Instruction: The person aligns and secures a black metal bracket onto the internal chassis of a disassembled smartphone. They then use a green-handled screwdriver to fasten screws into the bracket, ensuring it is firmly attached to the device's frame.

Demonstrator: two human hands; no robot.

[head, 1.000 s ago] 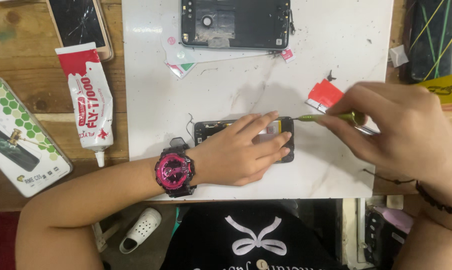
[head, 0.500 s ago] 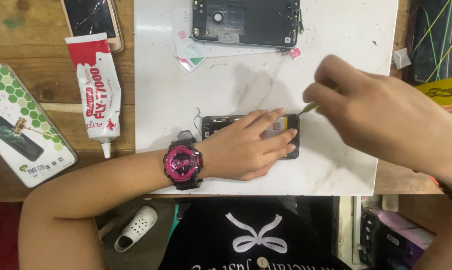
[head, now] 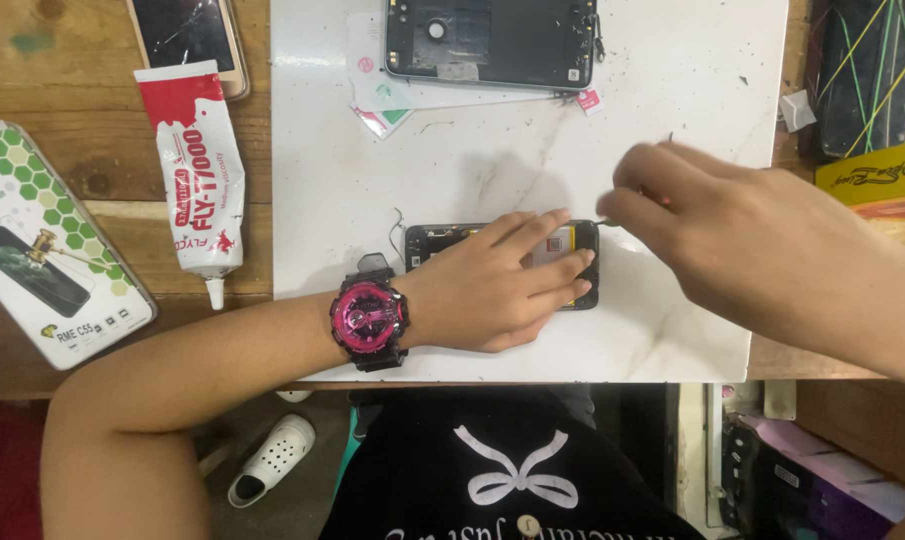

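An opened black smartphone [head: 572,262], circuitry exposed, lies at mid-frame on a white marble slab [head: 672,90], pinned under the flat, spread left hand [head: 492,290]. The right hand [head: 732,240] pinches a thin tool [head: 604,222] touching its upper right corner.
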